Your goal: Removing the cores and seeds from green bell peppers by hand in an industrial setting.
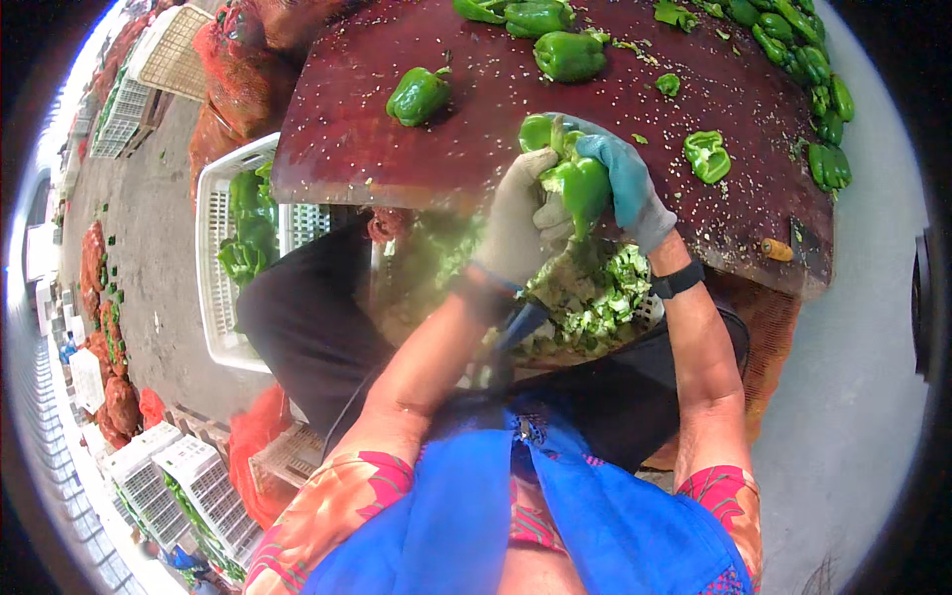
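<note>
Both my gloved hands meet at the near edge of the dark red table (337,149), gripping one green bell pepper (583,188) that looks split or broken open. My left hand (516,218), in a pale glove, has its fingers closed on the pepper's left side. Around its right and top curls my right hand (627,183), in a grey and teal glove, with a dark band on the wrist. Beneath them, between my knees, a container holds pale green pepper cores and scraps (605,297); part of it is blurred.
Whole green peppers (570,57) and a cut piece (707,157) lie among scattered seeds. A knife with a wooden handle (776,250) rests at the right corner. At my left stands a white crate (213,268) of peppers. Red mesh sacks (238,79) and stacked crates (203,486) stand farther left.
</note>
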### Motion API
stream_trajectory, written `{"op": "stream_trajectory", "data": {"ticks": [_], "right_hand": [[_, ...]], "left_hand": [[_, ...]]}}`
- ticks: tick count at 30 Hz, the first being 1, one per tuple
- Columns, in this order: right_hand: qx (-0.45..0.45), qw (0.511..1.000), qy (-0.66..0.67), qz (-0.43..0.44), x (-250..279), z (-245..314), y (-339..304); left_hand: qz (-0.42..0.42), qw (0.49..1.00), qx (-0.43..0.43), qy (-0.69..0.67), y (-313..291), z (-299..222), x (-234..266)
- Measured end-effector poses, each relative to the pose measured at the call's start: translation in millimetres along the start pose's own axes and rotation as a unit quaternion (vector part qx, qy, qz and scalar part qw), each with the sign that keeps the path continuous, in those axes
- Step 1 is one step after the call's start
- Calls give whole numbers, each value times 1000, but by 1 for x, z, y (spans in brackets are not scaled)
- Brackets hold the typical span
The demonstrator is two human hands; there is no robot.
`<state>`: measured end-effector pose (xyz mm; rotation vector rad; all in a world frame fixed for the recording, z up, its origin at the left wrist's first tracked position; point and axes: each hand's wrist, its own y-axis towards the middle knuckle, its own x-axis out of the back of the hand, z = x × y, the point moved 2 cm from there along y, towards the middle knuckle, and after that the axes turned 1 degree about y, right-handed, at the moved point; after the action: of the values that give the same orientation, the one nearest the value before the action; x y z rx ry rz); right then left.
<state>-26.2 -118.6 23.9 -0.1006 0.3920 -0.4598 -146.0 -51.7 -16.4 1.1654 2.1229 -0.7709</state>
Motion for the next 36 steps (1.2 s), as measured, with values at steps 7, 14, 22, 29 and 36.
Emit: {"op": "stream_trajectory", "data": {"ticks": [7,14,22,29,36], "right_hand": [[39,990,-102,-88,19,-19,7],[121,989,83,-1,31,24,3],[69,891,411,177,42,26,-7],[58,906,382,174,45,21,-5],[138,963,207,102,32,31,-12]], "left_hand": [[-129,991,-14,-31,26,-21,-14],[-135,971,-42,192,48,-35,47],[-245,506,-250,788,14,-100,-17],[47,655,-357,664,-11,-103,-99],[77,774,-169,606,-1,-77,-101]]}}
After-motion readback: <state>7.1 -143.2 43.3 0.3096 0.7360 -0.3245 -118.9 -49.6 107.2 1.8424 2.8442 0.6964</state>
